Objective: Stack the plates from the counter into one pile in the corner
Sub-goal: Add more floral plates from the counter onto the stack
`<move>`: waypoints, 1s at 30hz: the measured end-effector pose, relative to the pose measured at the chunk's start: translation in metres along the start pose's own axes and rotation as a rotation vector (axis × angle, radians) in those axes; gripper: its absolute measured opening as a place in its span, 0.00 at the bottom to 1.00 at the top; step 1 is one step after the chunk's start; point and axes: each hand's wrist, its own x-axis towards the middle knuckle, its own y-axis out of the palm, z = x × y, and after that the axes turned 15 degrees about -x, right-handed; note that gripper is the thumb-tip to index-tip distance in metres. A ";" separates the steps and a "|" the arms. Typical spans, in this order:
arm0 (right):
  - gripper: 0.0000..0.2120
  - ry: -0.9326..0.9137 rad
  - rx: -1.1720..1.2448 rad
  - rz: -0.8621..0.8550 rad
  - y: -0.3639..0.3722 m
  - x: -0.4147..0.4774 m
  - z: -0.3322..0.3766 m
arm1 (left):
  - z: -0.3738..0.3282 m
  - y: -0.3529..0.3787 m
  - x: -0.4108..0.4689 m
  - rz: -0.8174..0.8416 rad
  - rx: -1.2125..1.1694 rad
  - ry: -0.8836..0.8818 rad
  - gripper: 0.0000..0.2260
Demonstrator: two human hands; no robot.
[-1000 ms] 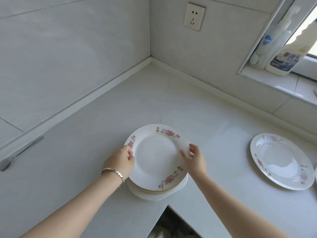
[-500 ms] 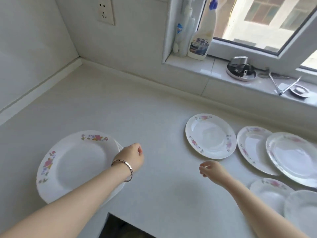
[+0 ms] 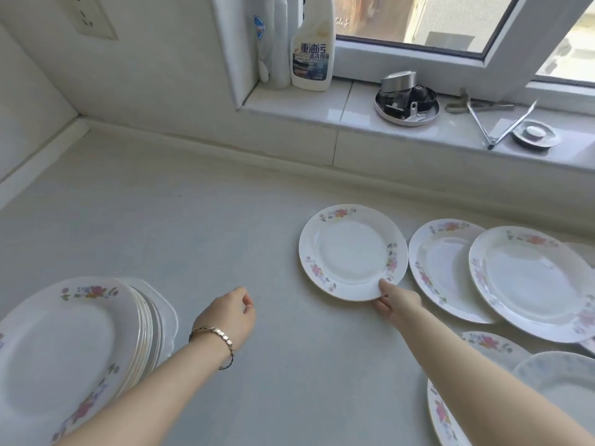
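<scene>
White plate point(image 3: 352, 252): right hand point(image 3: 399, 302) fingers point(image 3: 385, 285) pinch its near rim; left hand point(image 3: 230, 312) loosely curled, holding nothing, over open counter point(image 3: 225, 220) beside the pile point(image 3: 74, 349).

Floral pile point(image 3: 74, 349) left — loose plates point(image 3: 352, 251) right

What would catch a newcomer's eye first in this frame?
The right hand pinches the near rim of a floral plate lying mid-counter, with more loose plates overlapping to its right. At lower left stands the pile of plates, and the left hand hovers beside it, loosely curled and holding nothing.
</scene>
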 end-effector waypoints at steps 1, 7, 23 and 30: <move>0.17 -0.012 0.013 0.007 0.001 0.000 -0.001 | 0.001 0.000 0.001 -0.001 0.000 -0.003 0.06; 0.18 -0.156 0.070 0.065 -0.006 -0.009 -0.005 | 0.009 -0.004 0.000 -0.006 0.022 0.038 0.05; 0.09 -0.502 -0.311 0.521 0.100 -0.167 -0.034 | 0.143 -0.146 -0.052 -0.295 -0.137 -0.088 0.05; 0.11 -0.461 -0.517 0.586 0.187 -0.195 -0.078 | 0.213 -0.180 -0.074 -0.399 -0.277 -0.216 0.07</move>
